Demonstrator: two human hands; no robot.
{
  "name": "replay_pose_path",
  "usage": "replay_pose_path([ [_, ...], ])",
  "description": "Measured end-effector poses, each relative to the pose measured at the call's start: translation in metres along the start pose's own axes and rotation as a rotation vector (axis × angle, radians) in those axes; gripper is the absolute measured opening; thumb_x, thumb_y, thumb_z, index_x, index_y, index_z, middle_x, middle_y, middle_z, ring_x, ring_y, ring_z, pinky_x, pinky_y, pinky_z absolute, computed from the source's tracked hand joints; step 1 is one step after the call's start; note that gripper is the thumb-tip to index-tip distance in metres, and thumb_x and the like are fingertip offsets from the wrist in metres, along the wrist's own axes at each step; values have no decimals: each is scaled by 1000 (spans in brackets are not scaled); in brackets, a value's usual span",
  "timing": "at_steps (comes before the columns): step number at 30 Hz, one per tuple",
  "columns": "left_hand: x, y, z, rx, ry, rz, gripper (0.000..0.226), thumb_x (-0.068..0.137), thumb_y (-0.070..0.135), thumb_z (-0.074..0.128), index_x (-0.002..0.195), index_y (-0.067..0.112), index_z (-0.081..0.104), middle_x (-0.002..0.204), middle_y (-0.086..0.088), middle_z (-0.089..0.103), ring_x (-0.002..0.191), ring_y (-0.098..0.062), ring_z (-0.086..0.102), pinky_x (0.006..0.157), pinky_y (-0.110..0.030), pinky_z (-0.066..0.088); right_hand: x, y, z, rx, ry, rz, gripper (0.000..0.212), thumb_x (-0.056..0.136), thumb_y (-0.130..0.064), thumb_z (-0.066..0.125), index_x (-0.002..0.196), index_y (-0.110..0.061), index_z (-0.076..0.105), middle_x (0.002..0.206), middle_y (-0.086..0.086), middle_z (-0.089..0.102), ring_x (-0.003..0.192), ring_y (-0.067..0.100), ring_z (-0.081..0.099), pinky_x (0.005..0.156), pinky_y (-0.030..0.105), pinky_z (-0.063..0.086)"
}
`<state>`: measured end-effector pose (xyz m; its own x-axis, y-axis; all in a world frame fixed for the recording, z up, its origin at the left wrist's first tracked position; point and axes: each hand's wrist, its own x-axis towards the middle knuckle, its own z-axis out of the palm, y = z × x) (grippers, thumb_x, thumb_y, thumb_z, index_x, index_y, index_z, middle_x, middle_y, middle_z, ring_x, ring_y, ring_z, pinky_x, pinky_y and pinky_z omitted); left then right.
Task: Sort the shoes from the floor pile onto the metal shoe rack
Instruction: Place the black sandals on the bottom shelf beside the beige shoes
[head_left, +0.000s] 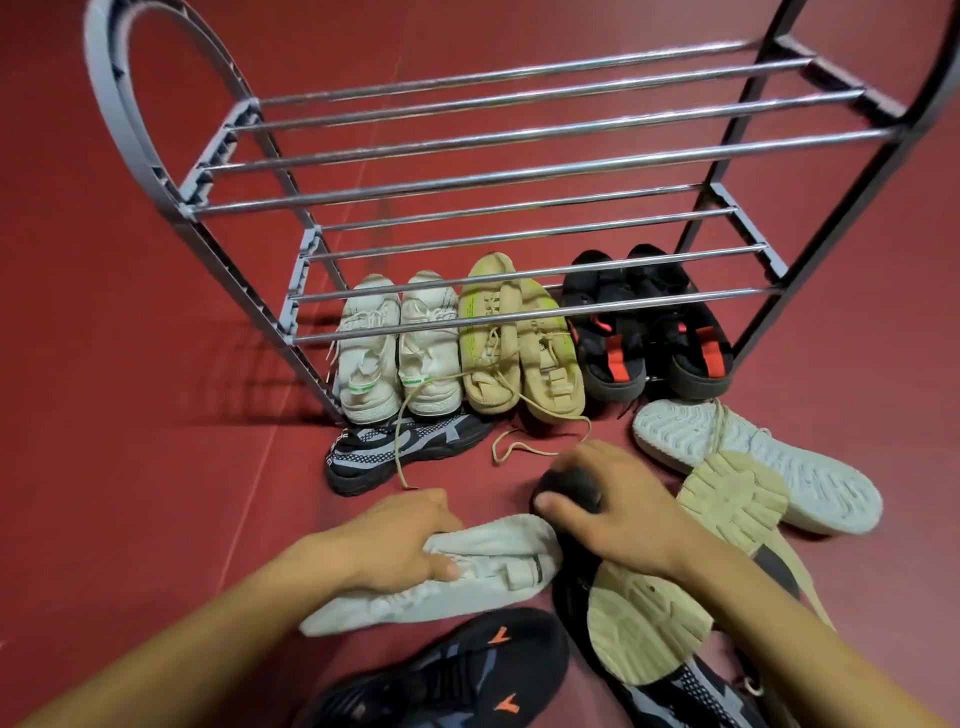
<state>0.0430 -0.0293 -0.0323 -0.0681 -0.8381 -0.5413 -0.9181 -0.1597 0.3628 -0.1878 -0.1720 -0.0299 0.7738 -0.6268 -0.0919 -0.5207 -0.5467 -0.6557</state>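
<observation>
From the head view, I am kneeling over the floor pile with both hands working. My left hand (400, 540) is gripping a white knit shoe (441, 577) by its collar, fingers curled over the opening and the thumb pressing on the upper. My right hand (613, 509) is closing around the toe of a dark shoe (571, 486) just beyond it — fingers wrapped over the top.

The metal shoe rack (519, 171) is standing at the far side of the floor, its upper tiers bare. On the lowest level three pairs are lining up: white sneakers (400, 353), tan sneakers (519, 353) and black sandals with red straps (649, 332). A black patterned sneaker (405, 452) is lying just in front of the rack. To the right, a pale shoe sole-up (753, 467) and beige soles (727, 499) are overlapping; a black shoe with orange marks (467, 670) is lying nearest me.

To do this step well, I judge I should be lifting each shoe clear of the tangle — the loose tan lace (519, 447) is trailing close by and could snag — then matching mates before setting them side by side on a bar tier, toes pointing the same way.
</observation>
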Motion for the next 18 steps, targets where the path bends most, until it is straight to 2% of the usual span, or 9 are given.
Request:
replay_pose_path([
  [2,4,13,-16,144,22,124,25,86,46,67,107,34,62,93,10,44,96,-17,49,80,-34,39,0,-23,5,66,-275,-37,88,69,-71,70,142,-26,47,135,-11,56,123,8,54,104,28,45],
  [4,9,31,-31,305,118,228,33,86,44,68,117,37,60,98,11,47,100,-14,44,79,-31,30,0,-38,19,-130,-459,-5,101,62,-70,76,142,-23,37,131,-3,58,118,19,58,97,37,50],
  [6,11,46,-42,364,279,297,33,83,40,72,114,35,63,103,12,52,104,-13,43,84,-31,28,1,-41,33,-281,-390,11,72,72,-57,74,124,-18,44,113,7,66,102,30,65,82,41,54],
  [9,10,52,-33,245,738,190,42,76,33,76,115,28,62,121,7,53,123,-18,45,109,-40,28,1,-31,32,165,-226,166,27,83,-38,71,102,-22,61,96,-3,73,90,17,70,84,41,56],
  [11,6,55,-16,-169,1064,-110,56,72,32,83,119,25,54,130,4,41,127,-17,40,112,-39,30,-5,-22,26,580,-263,316,16,90,-27,71,104,-21,69,99,-3,78,94,13,73,91,38,58],
  [12,4,60,-9,-487,1101,-269,66,70,32,86,123,25,48,130,5,35,126,-15,39,111,-35,32,-8,-17,24,741,-305,349,20,93,-23,69,112,-16,69,106,0,78,99,15,74,95,38,57],
  [14,2,72,5,-1218,861,-464,80,72,29,88,134,24,38,132,6,37,119,-15,49,103,-36,43,-15,-10,21,958,-385,374,28,96,-15,66,124,-9,65,117,6,75,109,23,72,98,39,56],
  [16,5,78,21,-1804,451,-399,67,80,17,81,135,10,43,128,-9,60,106,-26,66,92,-42,54,-17,-7,25,939,-430,398,29,97,-15,65,125,-11,64,118,7,75,109,24,71,99,41,55],
  [18,11,75,39,-1837,296,-336,49,83,9,74,129,-1,56,113,-18,73,102,-34,72,92,-48,56,-14,-8,30,644,-428,356,23,95,-31,66,113,-18,70,108,-1,77,99,15,74,96,38,57],
])
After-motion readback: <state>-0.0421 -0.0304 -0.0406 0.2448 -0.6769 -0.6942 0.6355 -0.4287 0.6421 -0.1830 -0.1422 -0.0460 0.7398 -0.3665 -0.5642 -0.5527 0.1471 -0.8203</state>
